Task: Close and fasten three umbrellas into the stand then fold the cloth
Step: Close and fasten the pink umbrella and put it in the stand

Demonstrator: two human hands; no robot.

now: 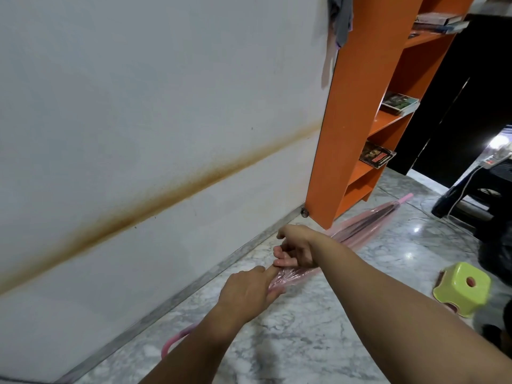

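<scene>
A folded, see-through pink umbrella lies across the marble floor, its pink tip near the orange shelf and its curved pink handle showing under my left forearm. My left hand grips the gathered canopy near its middle, index finger stretched forward along it. My right hand is just beyond, fingers curled around the canopy and pinching at the plastic. No umbrella stand shows. A grey cloth hangs at the top of the wall by the shelf.
An orange bookshelf with books stands against the white wall. A green plastic stool sits on the floor at right. Dark furniture and a white cable with a power strip fill the far right.
</scene>
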